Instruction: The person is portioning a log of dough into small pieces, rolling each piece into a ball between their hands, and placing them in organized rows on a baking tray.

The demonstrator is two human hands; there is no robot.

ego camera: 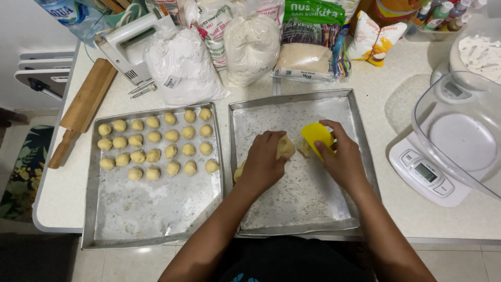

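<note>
Both forearms reach up from the near edge over the right baking tray point(352, 130), floured and lying at the counter's front edge. On it the left hand point(263, 162) presses down on a lump of pale dough point(285, 146), fingers curled over its top, more dough showing under the wrist. Just beside it the right hand point(342, 156) pinches a yellow plastic scraper point(315, 134) between thumb and fingers, its edge against the dough. Left of that, a second tray point(156, 209) carries rows of dough balls point(154, 143) across its far half (roughly two dozen). A kitchen scale point(430, 175) stands right; a rolling pin point(83, 107) and flour bags point(180, 65) lie farther back.
</note>
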